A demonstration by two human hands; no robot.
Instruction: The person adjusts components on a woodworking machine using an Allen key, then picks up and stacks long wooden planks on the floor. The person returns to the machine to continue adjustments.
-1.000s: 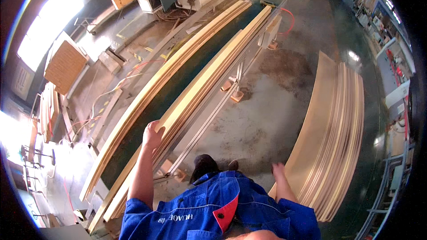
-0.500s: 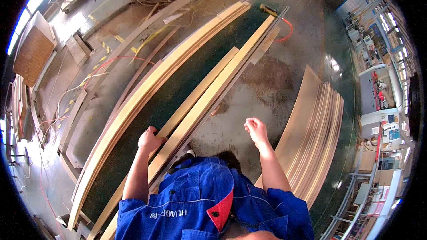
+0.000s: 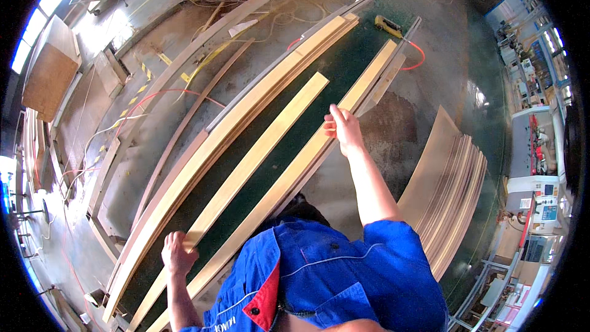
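Observation:
My left hand [image 3: 180, 253] grips the middle pale wooden board [image 3: 258, 147] at lower left, fingers curled on it. This board lies on a long dark green bench top [image 3: 295, 135]. My right hand [image 3: 344, 129] is at the right-hand row of pale boards [image 3: 374, 74], fingers bent and slightly apart; whether they touch the wood is unclear. A thicker stack of long boards [image 3: 235, 115] runs along the bench's left side. At the far end sit a yellow tool [image 3: 387, 26] and a red hose [image 3: 419, 55].
A pile of thin sheets [image 3: 448, 197] stands at right. Beside the bench's left lie a loose strip [image 3: 192, 117], hoses, cables and striped floor tape [image 3: 144, 71]. A brown board panel [image 3: 50, 74] stands at left, and machinery [image 3: 541, 203] lines the far right.
My right hand has risen and reached forward to the right-hand boards. My left hand has moved down and left, and the middle board has separated from the right-hand row toward the left.

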